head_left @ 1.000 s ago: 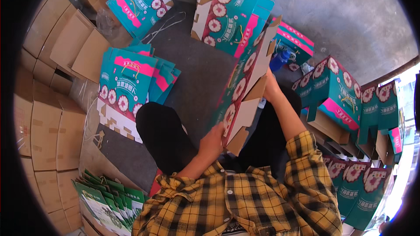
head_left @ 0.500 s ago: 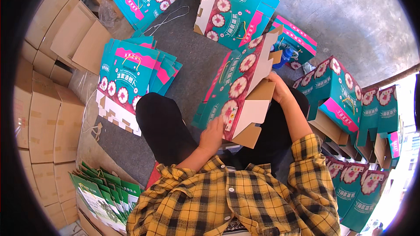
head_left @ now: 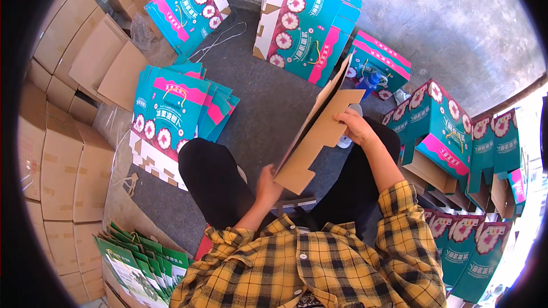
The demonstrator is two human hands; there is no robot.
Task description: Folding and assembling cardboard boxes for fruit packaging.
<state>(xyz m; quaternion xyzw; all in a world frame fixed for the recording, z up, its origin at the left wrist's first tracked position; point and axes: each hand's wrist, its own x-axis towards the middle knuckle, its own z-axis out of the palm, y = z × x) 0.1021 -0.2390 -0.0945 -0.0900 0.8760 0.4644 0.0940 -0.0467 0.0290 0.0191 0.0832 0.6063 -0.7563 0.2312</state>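
Between my knees I hold a gift carton (head_left: 318,144), tilted, with a bare brown cardboard panel facing up and a notched flap along its edge. My right hand (head_left: 356,128) pinches the brown panel at its right edge, thumb on top. At the lower left corner, my left hand (head_left: 267,187) grips the carton's side; its fingertips are partly hidden behind the board. The printed outer face is turned away to the left, seen only edge-on.
Flat teal and pink cartons lie in a left stack (head_left: 165,108) and a far stack (head_left: 308,23). Formed cartons (head_left: 442,131) stand at right. A blue object (head_left: 371,82) sits ahead by another carton. Brown boxes (head_left: 60,159) pile at left, near green bags (head_left: 137,262).
The carton has turned so its printed face tips away and the brown panel faces up. My right hand has moved down onto the panel's edge; my left hand has shifted slightly down and left.
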